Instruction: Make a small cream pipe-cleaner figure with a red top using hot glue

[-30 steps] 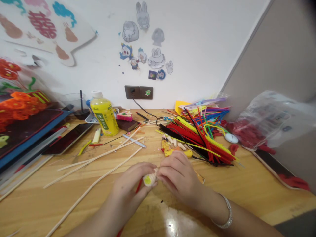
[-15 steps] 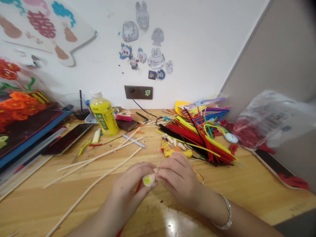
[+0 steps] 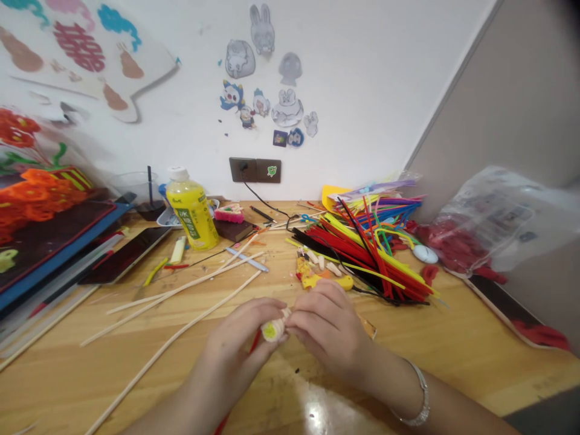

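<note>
A small cream-coloured fuzzy roll with a yellow end (image 3: 270,330), seemingly of pipe cleaner, is held just above the wooden table. My left hand (image 3: 242,338) pinches it between fingers and thumb from the left. The fingers of my right hand (image 3: 328,323) are closed at the roll's right side, pinching a part of it that they mostly hide. Below my left hand a red strip shows in places. Just beyond my right hand lies a yellow glue gun (image 3: 328,281), with several small cream pieces (image 3: 321,261) behind it.
A heap of coloured pipe cleaners (image 3: 371,248) spreads at the back right. Long cream strips (image 3: 176,331) cross the table on the left. A yellow drink bottle (image 3: 192,211), a dark tablet (image 3: 127,257) and a clear cup (image 3: 138,190) stand or lie farther back. A plastic bag (image 3: 507,223) sits right.
Both hands keep almost the same pose on the cream roll. The view has shifted very slightly; nothing has been picked up or let go.
</note>
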Available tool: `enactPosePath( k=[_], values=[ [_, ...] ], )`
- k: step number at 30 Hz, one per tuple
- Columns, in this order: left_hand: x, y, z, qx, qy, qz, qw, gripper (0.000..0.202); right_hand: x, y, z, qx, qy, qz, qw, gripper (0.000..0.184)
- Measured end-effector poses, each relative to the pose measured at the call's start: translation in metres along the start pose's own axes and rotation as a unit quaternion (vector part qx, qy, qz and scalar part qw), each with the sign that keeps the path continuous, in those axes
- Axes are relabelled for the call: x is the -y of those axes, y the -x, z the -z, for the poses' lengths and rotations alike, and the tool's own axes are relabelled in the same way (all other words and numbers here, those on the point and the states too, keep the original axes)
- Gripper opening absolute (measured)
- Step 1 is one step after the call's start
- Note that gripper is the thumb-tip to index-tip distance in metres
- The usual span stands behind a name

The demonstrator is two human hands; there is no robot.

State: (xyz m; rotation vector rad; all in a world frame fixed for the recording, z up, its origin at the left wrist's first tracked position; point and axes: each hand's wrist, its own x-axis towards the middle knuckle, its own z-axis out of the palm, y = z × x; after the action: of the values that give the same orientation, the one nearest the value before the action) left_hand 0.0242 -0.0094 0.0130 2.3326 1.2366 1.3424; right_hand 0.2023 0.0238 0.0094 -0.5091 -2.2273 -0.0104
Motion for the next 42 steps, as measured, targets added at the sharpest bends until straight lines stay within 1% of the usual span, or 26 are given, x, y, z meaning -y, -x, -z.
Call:
enactPosePath(
  k=[10, 20, 27, 36, 42],
  values=[
    [0.0014, 0.0012, -0.0013, 0.0, -0.008, 0.0, 1.0, 0.017, 0.0008, 0.0004, -0.0005, 0.012, 0.004, 0.0, 1.0, 0.014],
    [0.0022, 0.0015, -0.0013, -0.002, -0.012, -0.008, 1.0, 0.018, 0.0049, -0.0031, 0.0028, 0.0, -0.003, 0.014, 1.0, 0.009],
    [0.0015, -0.0002, -0.0005, -0.009, -0.018, -0.013, 1.0, 0.016, 0.0046, -0.0021, 0.0015, 0.003, -0.007, 0.016, 1.0, 0.007],
    [0.006, 0.0034, -0.0014, 0.001, -0.019, 0.008, 1.0, 0.019, 0.0053, -0.0023, 0.0041, 0.024, -0.033, 0.008, 0.999, 0.014],
    [0.0058, 0.0025, -0.0016, -0.003, -0.02, -0.001, 1.0, 0.018, 0.0031, -0.0015, 0.0034, 0.033, -0.033, 0.005, 0.999, 0.015]
  ],
)
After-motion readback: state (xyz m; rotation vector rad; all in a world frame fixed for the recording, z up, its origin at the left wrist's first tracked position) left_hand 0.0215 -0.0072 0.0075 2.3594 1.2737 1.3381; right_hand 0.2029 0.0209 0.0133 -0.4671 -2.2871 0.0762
